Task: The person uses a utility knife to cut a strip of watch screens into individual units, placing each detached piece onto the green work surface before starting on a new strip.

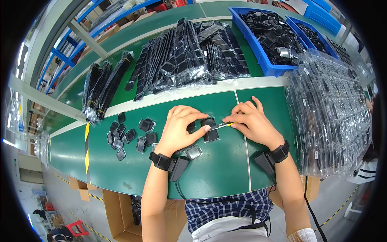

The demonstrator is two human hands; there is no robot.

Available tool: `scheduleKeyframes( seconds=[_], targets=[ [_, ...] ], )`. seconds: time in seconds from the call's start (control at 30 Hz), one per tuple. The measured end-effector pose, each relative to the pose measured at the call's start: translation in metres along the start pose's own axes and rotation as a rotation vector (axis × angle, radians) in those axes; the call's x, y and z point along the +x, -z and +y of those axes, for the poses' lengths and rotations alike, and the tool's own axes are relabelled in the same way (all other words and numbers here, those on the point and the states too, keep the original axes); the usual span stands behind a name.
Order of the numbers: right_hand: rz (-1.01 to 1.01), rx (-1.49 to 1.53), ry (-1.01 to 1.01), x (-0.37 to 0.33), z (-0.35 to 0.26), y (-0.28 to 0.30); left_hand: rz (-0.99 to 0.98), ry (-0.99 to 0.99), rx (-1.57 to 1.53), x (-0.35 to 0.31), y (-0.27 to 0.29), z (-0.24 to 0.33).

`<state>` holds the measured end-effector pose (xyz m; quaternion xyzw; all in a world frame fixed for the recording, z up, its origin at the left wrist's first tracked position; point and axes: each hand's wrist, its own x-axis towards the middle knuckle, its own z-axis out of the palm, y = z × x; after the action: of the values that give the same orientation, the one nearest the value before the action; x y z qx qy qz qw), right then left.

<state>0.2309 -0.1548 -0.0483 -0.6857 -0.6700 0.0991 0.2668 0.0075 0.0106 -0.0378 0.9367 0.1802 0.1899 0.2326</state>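
Observation:
A short strip of black square pieces in clear film (211, 135) lies on the green table in front of me. My left hand (182, 126) pinches it at its left side, the thumb pressing on it and the index finger reaching its far end. My right hand (253, 121) grips a slim yellow-and-silver cutter knife (228, 124) between thumb and fingers. Its blade points left and lies across the strip, between two squares. Under and beside my left palm are more wrapped pieces, partly hidden, including a clear-looking packet (194, 152).
Loose wrapped black squares (130, 136) lie to the left. Behind the table's pale ledge rest heaped long strips (177, 56) and banded bundles (105, 86). Blue bins (264, 66) hold more pieces. A tall stack of clear trays (326, 121) stands at right; an open cardboard box (117, 213) sits below.

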Motion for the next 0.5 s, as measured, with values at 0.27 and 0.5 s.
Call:
scheduleKeyframes(
  seconds=[0.27,0.5],
  targets=[
    [0.014,-0.021,-0.014,0.0001,0.0005,0.0009,-0.127,-0.083,-0.026,-0.0029,0.0067,-0.0002],
    [0.015,-0.017,-0.015,0.0003,-0.0001,0.0004,-0.102,-0.049,-0.069,-0.0002,0.0071,0.0023]
  ],
)
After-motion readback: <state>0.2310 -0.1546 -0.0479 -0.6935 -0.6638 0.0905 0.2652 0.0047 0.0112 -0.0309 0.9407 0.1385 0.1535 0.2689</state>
